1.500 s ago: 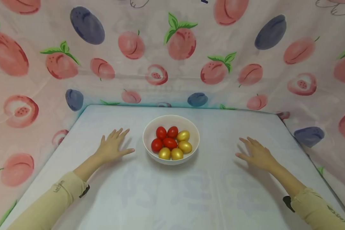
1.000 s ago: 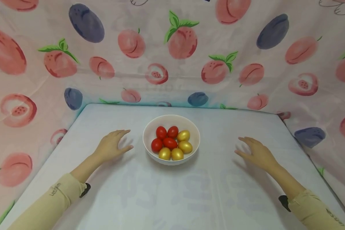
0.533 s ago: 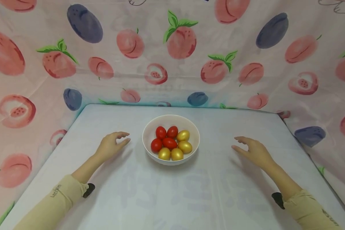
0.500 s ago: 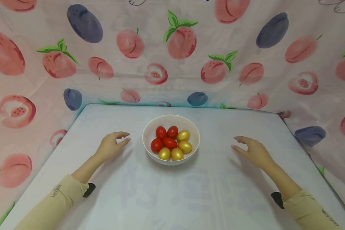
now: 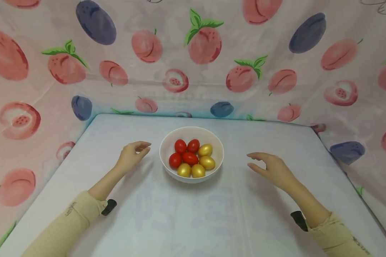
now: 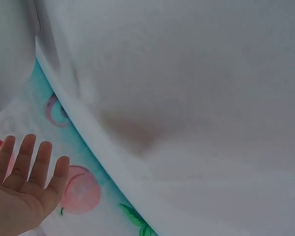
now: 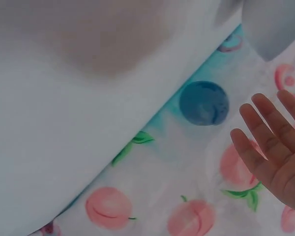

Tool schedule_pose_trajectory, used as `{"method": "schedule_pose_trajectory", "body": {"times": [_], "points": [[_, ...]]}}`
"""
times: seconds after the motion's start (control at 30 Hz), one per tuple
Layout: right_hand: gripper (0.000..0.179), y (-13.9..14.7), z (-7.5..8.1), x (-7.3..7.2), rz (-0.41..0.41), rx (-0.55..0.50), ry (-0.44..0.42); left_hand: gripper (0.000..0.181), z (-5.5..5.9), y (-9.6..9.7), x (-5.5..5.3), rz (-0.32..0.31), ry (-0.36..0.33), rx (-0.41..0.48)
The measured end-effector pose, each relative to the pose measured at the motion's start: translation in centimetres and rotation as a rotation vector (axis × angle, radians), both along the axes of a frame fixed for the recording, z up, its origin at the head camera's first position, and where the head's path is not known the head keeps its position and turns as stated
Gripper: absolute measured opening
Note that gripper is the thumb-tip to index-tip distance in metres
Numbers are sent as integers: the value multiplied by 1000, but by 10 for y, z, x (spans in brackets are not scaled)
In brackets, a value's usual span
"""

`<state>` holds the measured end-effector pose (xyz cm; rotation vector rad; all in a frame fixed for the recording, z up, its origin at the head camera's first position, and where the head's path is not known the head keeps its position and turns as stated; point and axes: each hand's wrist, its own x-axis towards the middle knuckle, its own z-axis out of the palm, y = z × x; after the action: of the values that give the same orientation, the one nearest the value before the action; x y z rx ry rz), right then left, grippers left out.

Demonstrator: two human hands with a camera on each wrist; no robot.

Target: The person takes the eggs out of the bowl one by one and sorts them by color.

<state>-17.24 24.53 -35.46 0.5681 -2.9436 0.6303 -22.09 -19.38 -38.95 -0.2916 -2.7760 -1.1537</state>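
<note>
Pale pink fabric backdrop (image 5: pixel 209 78), printed peaches (image 5: pixel 205 45) with green leaves (image 5: pixel 212 23), dark blue plums (image 5: pixel 307 33), white tabletop (image 5: pixel 193 214), soft shadows

one bowl (image 5: pixel 193 180), four red eggs (image 5: pixel 190 159), four gold eggs (image 5: pixel 207 162)

Extends both hands (image 5: pixel 129 156) (image 5: pixel 275 170) over the white counter (image 5: pixel 193 217), flanking a bowl (image 5: pixel 190 180) of red and gold eggs (image 5: pixel 190 158). Wears beige sleeves (image 5: pixel 62 228).

In the head view, the eggs (image 5: pixel 190 158) hide most of the floor of the bowl (image 5: pixel 166 153); the left sleeve (image 5: pixel 62 230) and right sleeve (image 5: pixel 332 235) run off below, lettering illegible. The wrist views crop the bowl, left hand (image 6: pixel 23 194) and right hand (image 7: pixel 284 162).
</note>
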Motion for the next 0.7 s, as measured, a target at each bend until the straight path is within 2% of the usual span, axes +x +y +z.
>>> {"method": "schedule_pose_trajectory", "body": {"times": [0.3,0.37,0.5,0.7], "points": [[36,-27,16,5,58,-13,56,30,-1,18,-12,21,-15,123],[36,-33,20,5,74,-12,59,30,-1,22,-15,26,-35,151],[37,-47,27,9,109,3,56,36,-3,25,-20,37,-145,226],[38,-69,42,15,136,31,52,44,7,31,-23,60,-410,419]]}}
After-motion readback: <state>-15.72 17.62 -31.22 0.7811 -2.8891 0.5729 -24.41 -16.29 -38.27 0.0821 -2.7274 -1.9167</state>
